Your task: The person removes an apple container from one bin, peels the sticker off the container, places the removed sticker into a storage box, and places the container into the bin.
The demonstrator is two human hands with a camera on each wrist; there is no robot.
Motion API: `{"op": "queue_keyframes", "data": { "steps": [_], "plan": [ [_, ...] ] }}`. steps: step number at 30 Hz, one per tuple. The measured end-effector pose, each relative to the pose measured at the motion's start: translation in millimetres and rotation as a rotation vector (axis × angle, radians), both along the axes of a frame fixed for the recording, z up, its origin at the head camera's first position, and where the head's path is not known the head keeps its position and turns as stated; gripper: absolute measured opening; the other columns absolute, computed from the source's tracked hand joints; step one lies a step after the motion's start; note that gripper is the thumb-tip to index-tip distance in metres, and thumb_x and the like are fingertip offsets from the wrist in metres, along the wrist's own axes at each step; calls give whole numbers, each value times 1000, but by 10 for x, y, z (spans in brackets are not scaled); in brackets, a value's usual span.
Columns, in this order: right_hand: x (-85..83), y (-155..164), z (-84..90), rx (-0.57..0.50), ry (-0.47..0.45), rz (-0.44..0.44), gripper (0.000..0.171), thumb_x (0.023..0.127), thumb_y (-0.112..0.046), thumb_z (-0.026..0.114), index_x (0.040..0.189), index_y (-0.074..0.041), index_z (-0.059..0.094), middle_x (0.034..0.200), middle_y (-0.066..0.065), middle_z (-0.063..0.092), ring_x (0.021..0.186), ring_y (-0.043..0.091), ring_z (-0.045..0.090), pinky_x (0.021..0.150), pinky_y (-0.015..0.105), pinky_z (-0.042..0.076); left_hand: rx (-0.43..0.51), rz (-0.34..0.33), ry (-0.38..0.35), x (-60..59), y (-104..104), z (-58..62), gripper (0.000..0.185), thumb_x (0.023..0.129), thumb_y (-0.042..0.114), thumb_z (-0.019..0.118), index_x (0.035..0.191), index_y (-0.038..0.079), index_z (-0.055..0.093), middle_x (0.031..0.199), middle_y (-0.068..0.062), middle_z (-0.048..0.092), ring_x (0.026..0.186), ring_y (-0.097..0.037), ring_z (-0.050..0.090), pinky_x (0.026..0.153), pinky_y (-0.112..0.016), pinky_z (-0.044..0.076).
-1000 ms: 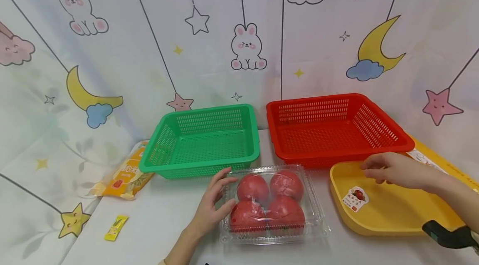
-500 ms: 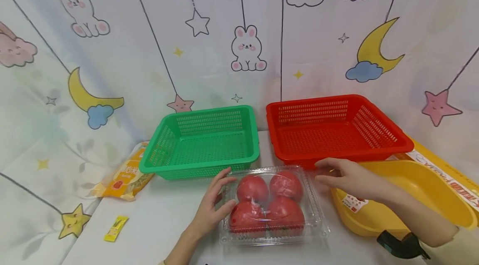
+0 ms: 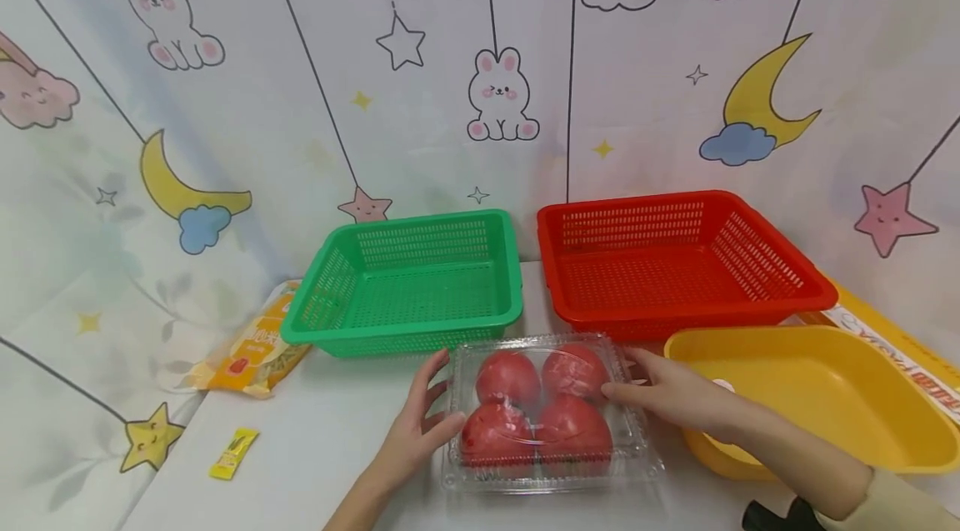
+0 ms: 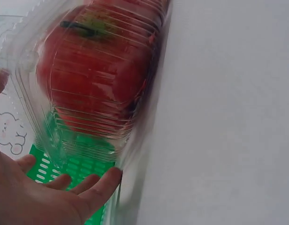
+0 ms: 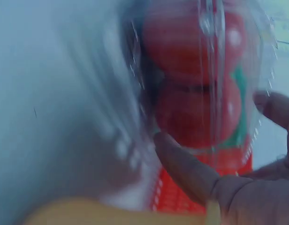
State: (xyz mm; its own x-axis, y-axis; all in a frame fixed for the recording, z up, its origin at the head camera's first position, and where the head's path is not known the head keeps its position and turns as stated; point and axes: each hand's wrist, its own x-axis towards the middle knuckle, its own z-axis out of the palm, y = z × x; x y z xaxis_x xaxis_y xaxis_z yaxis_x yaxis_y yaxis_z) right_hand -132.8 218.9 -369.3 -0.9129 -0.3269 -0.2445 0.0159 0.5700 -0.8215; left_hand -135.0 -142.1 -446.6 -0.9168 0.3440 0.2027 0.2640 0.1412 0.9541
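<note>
A clear plastic clamshell box (image 3: 551, 431) holding several red tomatoes (image 3: 507, 377) lies on the white table, in front of the two baskets. My left hand (image 3: 420, 427) rests against the box's left side with its fingers straight; in the left wrist view the left hand's fingertips (image 4: 95, 185) touch the box (image 4: 88, 93) at its edge. My right hand (image 3: 663, 393) lies on the box's right side, fingers stretched over the lid. Up close in the right wrist view, the right hand's thumb (image 5: 182, 164) presses against the blurred box (image 5: 201, 84).
An empty green basket (image 3: 408, 331) and an empty red basket (image 3: 675, 310) stand behind the box. A yellow tray (image 3: 817, 398) sits at the right, under my right forearm. An orange snack packet (image 3: 251, 348) and a small yellow sachet (image 3: 234, 453) lie at the left.
My right hand left the yellow tray and moved left onto the box's right side. The tray tipped and shifted, and its sticker is now almost hidden. My left hand stayed put.
</note>
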Motion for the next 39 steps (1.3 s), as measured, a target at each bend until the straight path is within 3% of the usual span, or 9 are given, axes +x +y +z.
{"op": "queue_keyframes", "data": {
  "steps": [5, 8, 11, 14, 18, 23, 29, 36, 39],
  "plan": [
    [3, -86, -37, -116, -111, -107, 78, 96, -33, 67, 150, 11, 30, 140, 27, 47, 127, 43, 43, 103, 65, 38, 20, -24, -70, 72, -20, 3, 84, 93, 20, 67, 161, 11, 18, 159, -30, 23, 138, -56, 32, 103, -65, 40],
    [16, -141, -69, -168, -149, -188, 61, 96, -29, 67, 140, 8, 48, 127, 19, 55, 121, 37, 45, 101, 57, 40, 32, -38, -91, 87, -25, 9, 81, 94, 22, 66, 161, 13, 21, 158, -30, 26, 140, -54, 30, 108, -64, 34],
    [33, -179, -104, -248, -193, -237, 48, 96, -24, 66, 129, 9, 56, 119, 15, 57, 117, 33, 45, 96, 48, 41, 47, -44, -102, 91, -33, 2, 79, 95, 21, 66, 161, 12, 23, 159, -28, 28, 142, -49, 30, 112, -50, 33],
    [45, -179, -126, -345, -237, -270, 56, 97, -21, 63, 137, 15, 46, 129, 20, 51, 121, 37, 41, 98, 47, 40, 80, -65, -116, 86, -43, -15, 80, 96, 20, 66, 161, 10, 21, 159, -27, 28, 142, -47, 32, 110, -32, 35],
    [82, -151, -143, -426, -268, -297, 65, 99, -21, 60, 147, 14, 33, 137, 21, 46, 121, 37, 41, 99, 45, 43, 146, -112, -168, 76, -53, -26, 81, 97, 20, 66, 161, 9, 18, 160, -28, 25, 142, -47, 32, 111, -39, 36],
    [188, -147, -165, -515, -312, -276, 75, 99, -19, 59, 159, -1, 18, 147, 23, 37, 125, 39, 42, 101, 50, 44, 246, -161, -225, 108, -87, -15, 83, 97, 15, 65, 162, 7, 13, 161, -29, 19, 144, -48, 27, 110, -39, 38],
    [283, -151, -264, -637, -375, -202, 88, 99, -17, 56, 163, -22, -4, 154, 25, 18, 127, 39, 42, 97, 47, 47, 306, -203, -194, 168, -137, 12, 85, 97, 14, 67, 161, 1, 12, 157, -36, 21, 141, -48, 32, 108, -33, 40],
    [345, -112, -306, -737, -402, -123, 86, 103, -21, 50, 160, -28, -13, 140, 18, 38, 113, 29, 57, 95, 48, 51, 285, -196, -217, 236, -180, 136, 83, 98, 18, 65, 161, 4, 14, 159, -33, 20, 139, -47, 36, 107, -36, 41],
    [362, -109, -279, -755, -403, -117, 82, 104, -23, 49, 160, -27, -10, 136, 14, 44, 112, 30, 59, 94, 50, 52, 251, -194, -179, 250, -208, 221, 78, 98, 15, 62, 161, 6, 17, 159, -32, 22, 139, -48, 37, 105, -38, 43]
  ]
}}
